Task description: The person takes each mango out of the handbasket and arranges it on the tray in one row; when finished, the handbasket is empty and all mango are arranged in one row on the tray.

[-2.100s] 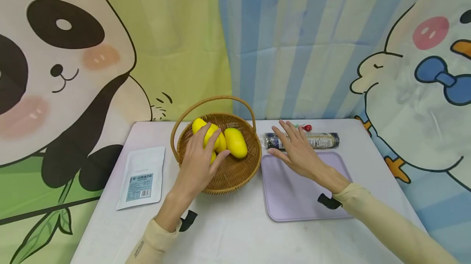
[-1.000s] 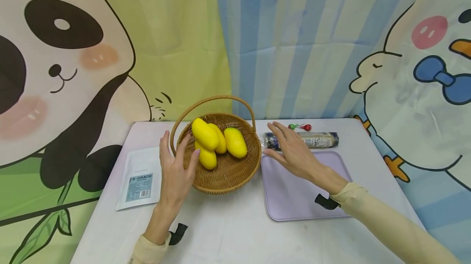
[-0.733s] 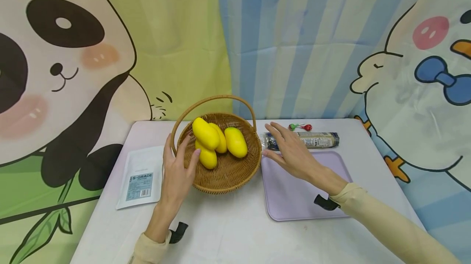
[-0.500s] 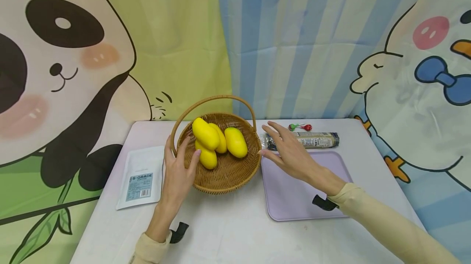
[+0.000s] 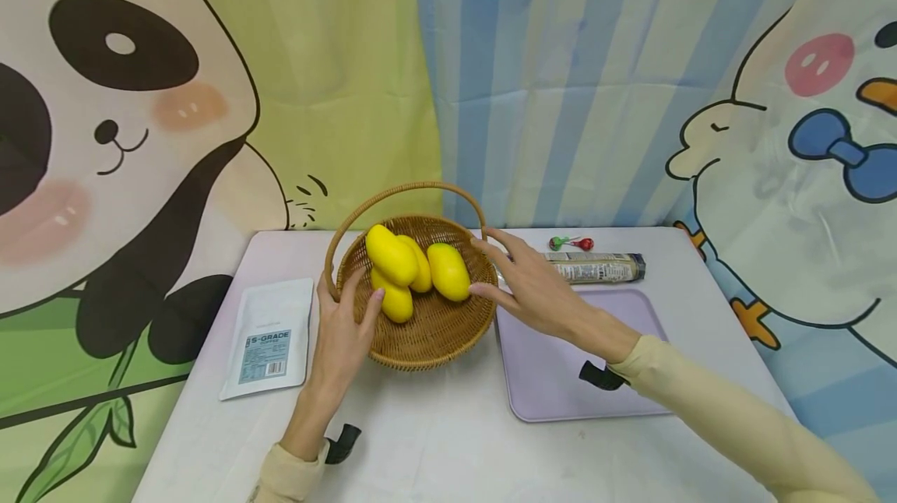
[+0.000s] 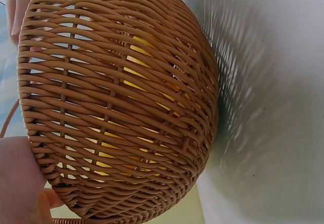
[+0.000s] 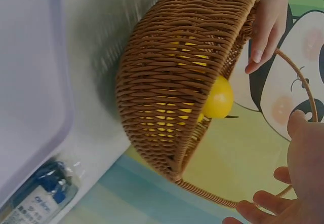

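Observation:
A brown wicker basket with an arched handle stands on the table, with several yellow mangoes inside. My left hand is at its left rim, fingers spread and relaxed, the thumb reaching over the inside. On the opposite side, my right hand reaches over the right rim near the handle's base, fingers apart and nothing in them. In the right wrist view one mango shows above the rim. Through the weave in the left wrist view, yellow patches of fruit show.
A lilac tray lies to the right, partly beneath my right arm. Behind it are a long plastic-wrapped packet and two lollipops. A white coffee pouch lies on the left. A printed curtain hangs behind the table.
My left hand has drawn back from over the mangoes to the basket's left rim. My right hand has moved left, from above the packet to the right rim.

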Motion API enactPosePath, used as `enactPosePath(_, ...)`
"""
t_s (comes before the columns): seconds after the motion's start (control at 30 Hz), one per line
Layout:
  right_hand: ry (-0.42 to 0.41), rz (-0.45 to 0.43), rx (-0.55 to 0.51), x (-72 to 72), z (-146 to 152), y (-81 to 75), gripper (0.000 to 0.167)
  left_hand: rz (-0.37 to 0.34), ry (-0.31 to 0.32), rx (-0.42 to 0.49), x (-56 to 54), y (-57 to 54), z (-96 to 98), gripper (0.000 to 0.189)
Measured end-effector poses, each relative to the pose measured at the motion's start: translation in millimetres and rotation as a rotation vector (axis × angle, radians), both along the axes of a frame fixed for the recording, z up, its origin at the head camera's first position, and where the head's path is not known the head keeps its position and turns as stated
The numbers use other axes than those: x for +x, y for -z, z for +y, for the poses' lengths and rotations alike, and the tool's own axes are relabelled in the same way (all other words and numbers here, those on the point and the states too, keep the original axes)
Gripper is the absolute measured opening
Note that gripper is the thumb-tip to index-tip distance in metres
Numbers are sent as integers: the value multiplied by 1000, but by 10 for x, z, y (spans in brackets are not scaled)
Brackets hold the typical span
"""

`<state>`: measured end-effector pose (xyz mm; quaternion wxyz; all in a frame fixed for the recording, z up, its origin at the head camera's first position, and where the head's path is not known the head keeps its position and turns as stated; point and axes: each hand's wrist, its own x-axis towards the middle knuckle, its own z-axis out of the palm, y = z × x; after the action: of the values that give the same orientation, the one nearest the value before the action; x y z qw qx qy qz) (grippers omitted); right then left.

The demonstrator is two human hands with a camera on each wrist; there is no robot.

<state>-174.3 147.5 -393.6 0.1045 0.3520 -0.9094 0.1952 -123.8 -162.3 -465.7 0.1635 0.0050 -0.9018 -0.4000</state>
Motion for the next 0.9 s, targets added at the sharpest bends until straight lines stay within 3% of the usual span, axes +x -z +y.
enactPosePath(0.37,-89,4,20,-136,-310,-176,62,-9,1,13,2,23,9,55)
enactPosePath(0.67,-122,-101,-11,-332,-632,-263,62,-35,-1,15,13,9,6,57)
enactPosePath(0.9,-147,-156,22,-506,-898,-233,68,-70,1,10,5,9,-15,62)
